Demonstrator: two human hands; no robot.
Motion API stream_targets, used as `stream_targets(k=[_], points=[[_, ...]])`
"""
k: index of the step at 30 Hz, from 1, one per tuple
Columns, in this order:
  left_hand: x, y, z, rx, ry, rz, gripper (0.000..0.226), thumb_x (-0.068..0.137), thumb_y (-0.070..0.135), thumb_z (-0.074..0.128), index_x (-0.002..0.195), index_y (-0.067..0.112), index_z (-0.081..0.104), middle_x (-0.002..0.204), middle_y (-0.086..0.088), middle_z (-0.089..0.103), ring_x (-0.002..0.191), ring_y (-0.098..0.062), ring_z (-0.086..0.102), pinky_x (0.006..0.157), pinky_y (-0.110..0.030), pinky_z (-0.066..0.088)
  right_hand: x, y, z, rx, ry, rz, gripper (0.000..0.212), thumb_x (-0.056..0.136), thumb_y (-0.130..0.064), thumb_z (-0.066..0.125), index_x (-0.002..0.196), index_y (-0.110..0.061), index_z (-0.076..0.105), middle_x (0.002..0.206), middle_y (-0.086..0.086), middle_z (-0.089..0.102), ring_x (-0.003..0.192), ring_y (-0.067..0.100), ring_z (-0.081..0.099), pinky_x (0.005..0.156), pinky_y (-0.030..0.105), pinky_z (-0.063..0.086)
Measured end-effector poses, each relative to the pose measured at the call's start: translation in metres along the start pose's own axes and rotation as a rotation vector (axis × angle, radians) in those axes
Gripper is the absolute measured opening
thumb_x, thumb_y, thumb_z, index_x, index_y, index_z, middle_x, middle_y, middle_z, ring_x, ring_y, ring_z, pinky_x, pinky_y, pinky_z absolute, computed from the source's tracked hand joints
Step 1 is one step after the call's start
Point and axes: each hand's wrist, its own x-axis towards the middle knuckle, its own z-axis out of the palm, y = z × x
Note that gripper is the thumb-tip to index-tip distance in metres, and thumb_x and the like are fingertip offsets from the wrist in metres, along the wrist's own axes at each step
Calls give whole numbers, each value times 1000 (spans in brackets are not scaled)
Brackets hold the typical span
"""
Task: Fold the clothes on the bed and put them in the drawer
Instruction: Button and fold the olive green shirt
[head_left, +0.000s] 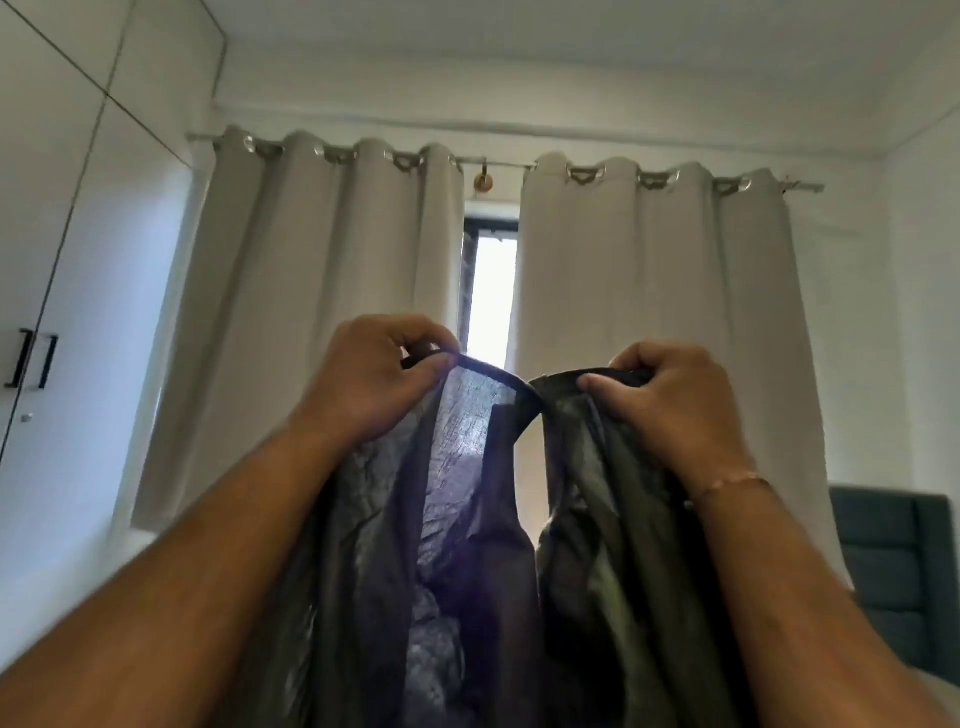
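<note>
A thin dark garment, half see-through against the window light, hangs in front of me from its top edge. My left hand pinches that edge on the left. My right hand grips it on the right, with a thin bracelet on the wrist. The two hands are level and about a hand's width apart, raised in front of the curtains. The cloth drops out of view at the bottom of the frame. The bed's surface and the drawer are not in view.
Beige curtains hang on a rod, with a bright gap of window between them. White wardrobe doors with black handles stand at the left. A dark green padded headboard sits at the lower right.
</note>
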Motion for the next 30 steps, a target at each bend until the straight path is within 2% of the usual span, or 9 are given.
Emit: stream_targets(k=[4, 8, 12, 15, 19, 21, 23, 27, 30], points=[[-54, -46, 65, 314, -275, -226, 14, 92, 43, 70, 97, 32, 76, 95, 6, 77, 89, -23, 71, 81, -37, 57, -37, 58, 74, -166, -280, 194, 25, 79, -52, 81, 73, -31, 70, 82, -6, 72, 84, 24, 70, 75, 34, 55], [-138, -57, 109, 285, -224, -344, 8, 96, 37, 68, 101, 31, 71, 94, 5, 76, 81, -21, 67, 75, -31, 53, -111, 88, 125, -217, -300, 267, 22, 86, -47, 75, 84, -25, 76, 85, -2, 76, 85, 28, 71, 76, 38, 58], [-279, -70, 132, 177, -285, -499, 22, 91, 26, 71, 111, 31, 73, 103, 11, 78, 93, -17, 72, 84, -33, 57, -250, 110, 148, -124, -422, 351, 13, 88, -39, 76, 85, -27, 79, 82, -8, 78, 80, 18, 73, 72, 35, 58], [-410, -67, 143, 31, -401, -758, 21, 88, 16, 74, 107, 24, 78, 105, 10, 78, 97, -9, 71, 91, -31, 57, -378, 125, 161, 119, -650, 689, 17, 89, -21, 79, 72, -26, 79, 75, -16, 77, 71, -1, 70, 68, 23, 55], [-511, -36, 135, -87, -344, -1227, 15, 98, 22, 71, 111, 21, 79, 104, 16, 74, 96, 13, 65, 97, -20, 52, -469, 117, 153, 406, -724, 1148, 12, 92, -11, 77, 82, -17, 80, 78, -4, 79, 72, 5, 72, 63, 13, 51], [-521, -25, 131, -144, -293, -1384, 14, 101, 22, 66, 107, 28, 77, 97, 24, 70, 93, 23, 61, 89, -9, 51, -482, 112, 150, 456, -707, 1252, 6, 91, -13, 77, 87, -16, 79, 81, -1, 79, 74, 6, 74, 64, 15, 53], [-518, -24, 131, -190, -300, -1449, 14, 101, 21, 67, 105, 30, 77, 94, 24, 72, 94, 20, 63, 82, -2, 49, -486, 109, 151, 477, -712, 1288, 4, 90, -13, 78, 90, -17, 79, 85, 1, 79, 81, 12, 75, 71, 22, 57], [-507, -33, 133, -361, -360, -1525, 15, 96, 13, 73, 103, 26, 78, 92, 13, 78, 92, 1, 73, 84, -19, 59, -486, 108, 160, 545, -670, 1346, 7, 90, -11, 77, 97, -13, 78, 91, 7, 79, 89, 22, 76, 79, 34, 60], [-512, -36, 138, -435, -345, -1608, 16, 102, 17, 65, 108, 24, 78, 99, 11, 79, 96, -4, 74, 91, -29, 61, -485, 114, 165, 595, -677, 1362, 11, 90, -9, 76, 101, -10, 78, 95, 9, 79, 94, 25, 76, 85, 38, 62]])
